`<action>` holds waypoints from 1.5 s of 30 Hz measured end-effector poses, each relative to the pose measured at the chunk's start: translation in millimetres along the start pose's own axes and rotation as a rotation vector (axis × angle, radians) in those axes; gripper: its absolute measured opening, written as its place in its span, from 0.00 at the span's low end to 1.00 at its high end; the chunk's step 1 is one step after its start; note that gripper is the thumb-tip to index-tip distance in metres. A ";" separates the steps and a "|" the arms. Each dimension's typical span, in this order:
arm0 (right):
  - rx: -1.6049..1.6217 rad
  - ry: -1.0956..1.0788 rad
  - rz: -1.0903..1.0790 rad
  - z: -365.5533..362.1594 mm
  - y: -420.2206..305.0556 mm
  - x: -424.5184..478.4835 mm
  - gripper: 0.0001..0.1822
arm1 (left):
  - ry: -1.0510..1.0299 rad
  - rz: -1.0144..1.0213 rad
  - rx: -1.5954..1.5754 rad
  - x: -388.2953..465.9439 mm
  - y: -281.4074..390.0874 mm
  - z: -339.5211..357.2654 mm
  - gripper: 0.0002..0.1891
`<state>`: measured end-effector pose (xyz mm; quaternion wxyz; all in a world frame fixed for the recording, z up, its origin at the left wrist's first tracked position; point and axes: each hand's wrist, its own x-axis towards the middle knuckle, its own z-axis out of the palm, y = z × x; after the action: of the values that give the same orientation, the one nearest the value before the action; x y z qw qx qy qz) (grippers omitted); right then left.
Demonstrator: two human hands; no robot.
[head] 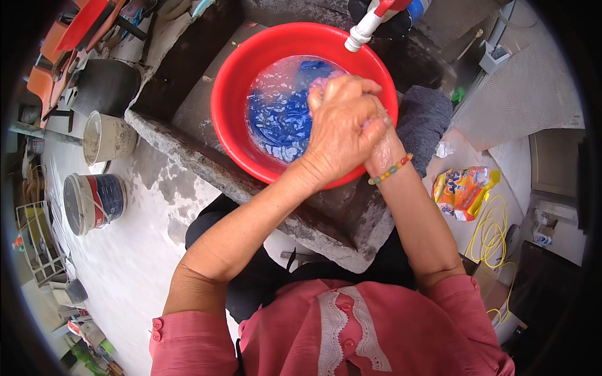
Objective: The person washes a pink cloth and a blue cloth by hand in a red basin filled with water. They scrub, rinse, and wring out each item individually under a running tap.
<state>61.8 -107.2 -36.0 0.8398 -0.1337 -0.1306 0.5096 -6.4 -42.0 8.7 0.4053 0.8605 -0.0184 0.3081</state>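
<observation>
A red plastic basin stands in a rough stone sink and holds cloudy, sudsy water. Dark blue cloth lies in that water. Above the basin's right half, my left hand and my right hand are pressed together around a bunched pink cloth, mostly hidden by the fingers. Which hand covers more of it is hard to see. A beaded bracelet circles the wrist at the right. The white spout of a red-handled tap hangs over the basin's upper right rim.
The sink's thick stone wall runs between the basin and my body. A dark grey towel lies over its right side. Farther right are an orange detergent bag and yellow cord. Plastic buckets stand at left.
</observation>
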 end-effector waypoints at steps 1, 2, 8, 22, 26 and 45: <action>0.113 0.392 0.009 13.6 3.6 -0.8 0.12 | 0.037 -0.022 0.095 5.2 -15.7 -4.5 0.08; -0.089 0.566 -0.061 48.9 11.3 4.3 0.12 | 0.118 -0.071 0.180 10.4 -30.8 -9.4 0.10; -0.091 0.549 -0.137 34.6 6.7 6.0 0.16 | 0.083 -0.835 -0.650 17.5 -49.8 -18.6 0.20; -0.079 0.563 -0.058 52.8 11.1 5.2 0.19 | 0.131 -0.742 -0.420 13.9 -56.2 -11.7 0.31; -0.246 0.578 -0.059 37.9 -27.1 5.9 0.25 | 0.071 -0.438 -0.237 -14.0 15.5 9.2 0.23; -0.068 0.552 -0.012 48.2 -9.5 9.2 0.31 | -0.193 0.016 0.365 -1.5 -34.0 -24.9 0.36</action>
<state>56.6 -98.9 13.0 0.8417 -0.2949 0.0852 0.4441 -10.9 -1.8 -3.5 0.2364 0.9451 -0.0078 0.2254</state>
